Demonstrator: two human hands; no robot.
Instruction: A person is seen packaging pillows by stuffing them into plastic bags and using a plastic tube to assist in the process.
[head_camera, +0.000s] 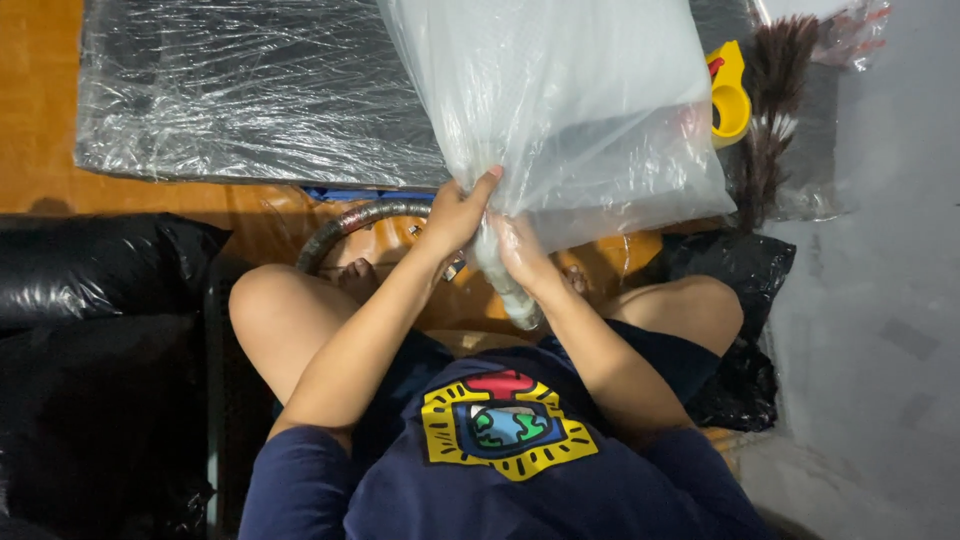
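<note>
A large clear plastic bag (570, 100) stands upright in front of me, puffed out, with something dark inside near its right side. My left hand (458, 213) grips the gathered lower end of the bag from the left. My right hand (520, 250) closes around the twisted neck of the bag, which hangs down between my knees. I sit cross-legged on an orange floor (40, 110).
A wide dark slab wrapped in clear film (250, 90) lies beyond the bag. Black plastic bags (90, 270) sit at my left, another (740, 265) by my right knee. A yellow tape dispenser (728, 92) and a brown feather duster (770, 120) lie at right. A dark hose (350, 225) curves near my feet.
</note>
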